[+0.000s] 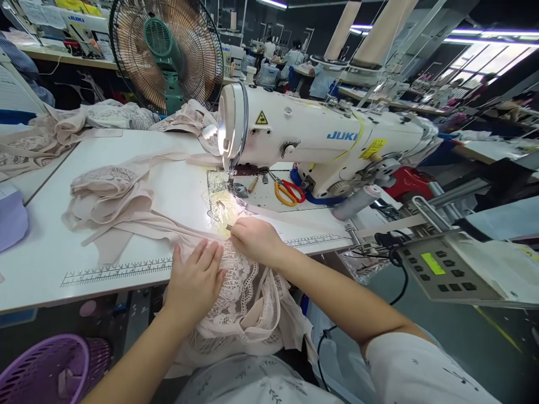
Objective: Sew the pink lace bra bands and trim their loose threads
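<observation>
My left hand lies flat on beige lace fabric at the table's front edge, fingers stretched out. The lace hangs over the edge into my lap. My right hand is closed beside it, just in front of the needle area. From its fingers pokes the dark tip of a small metal tool; the rest is hidden in the grip, so its kind cannot be told. Behind both hands stands a white sewing machine, its lamp lighting the needle plate. A plain beige strip runs left from my left hand to a fabric heap.
Scissors with orange and red handles lie under the machine arm. A thread cone and a control box are to the right. A fan stands behind; a purple basket sits at lower left.
</observation>
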Action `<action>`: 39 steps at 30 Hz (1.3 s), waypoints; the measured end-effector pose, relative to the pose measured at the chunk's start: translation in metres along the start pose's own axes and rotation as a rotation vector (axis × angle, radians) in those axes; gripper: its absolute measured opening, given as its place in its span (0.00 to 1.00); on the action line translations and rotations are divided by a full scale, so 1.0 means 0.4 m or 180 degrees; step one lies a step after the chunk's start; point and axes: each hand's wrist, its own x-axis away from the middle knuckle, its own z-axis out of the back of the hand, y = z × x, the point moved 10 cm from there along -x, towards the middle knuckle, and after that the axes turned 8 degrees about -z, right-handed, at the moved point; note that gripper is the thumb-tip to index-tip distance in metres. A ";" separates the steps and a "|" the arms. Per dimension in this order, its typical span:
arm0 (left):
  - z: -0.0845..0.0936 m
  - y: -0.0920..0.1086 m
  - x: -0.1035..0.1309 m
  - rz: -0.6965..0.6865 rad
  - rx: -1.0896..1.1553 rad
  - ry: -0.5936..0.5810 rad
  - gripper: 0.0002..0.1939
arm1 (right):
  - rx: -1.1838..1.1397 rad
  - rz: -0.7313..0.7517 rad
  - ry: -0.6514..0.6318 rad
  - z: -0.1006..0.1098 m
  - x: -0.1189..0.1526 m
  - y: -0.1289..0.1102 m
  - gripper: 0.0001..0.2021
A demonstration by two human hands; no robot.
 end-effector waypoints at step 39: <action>0.004 0.005 -0.006 0.0017 -0.0074 -0.0017 0.19 | -0.0330 0.0055 -0.0370 0.015 0.030 -0.003 0.10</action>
